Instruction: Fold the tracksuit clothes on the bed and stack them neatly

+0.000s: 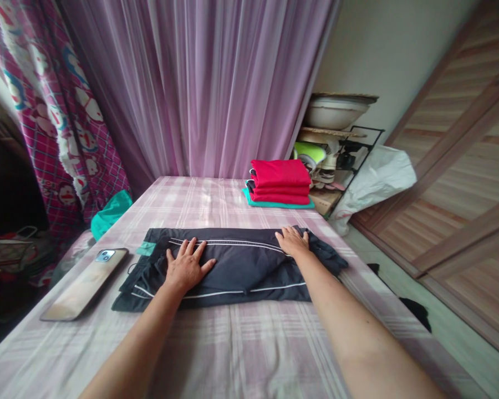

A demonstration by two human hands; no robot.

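Observation:
Dark trousers [237, 266] with white piping lie folded lengthwise across the plaid-covered table, a small teal patch showing at their left end. My left hand [187, 264] rests palm down on the left part of the trousers, fingers spread. On the right part, near the far edge, my right hand [293, 241] lies flat with its fingers apart. Neither hand grips the cloth. Beyond the trousers stands a stack of folded red clothes [280, 180], with a teal piece at its bottom.
A phone [85, 282] lies face down on the table [233, 354] at the left. Purple curtains [216, 83] hang behind. To the right are a rack with a white basin [336, 112], a white bag [378, 180] and wooden doors [461, 194]. Teal cloth [110, 213] hangs by the left edge.

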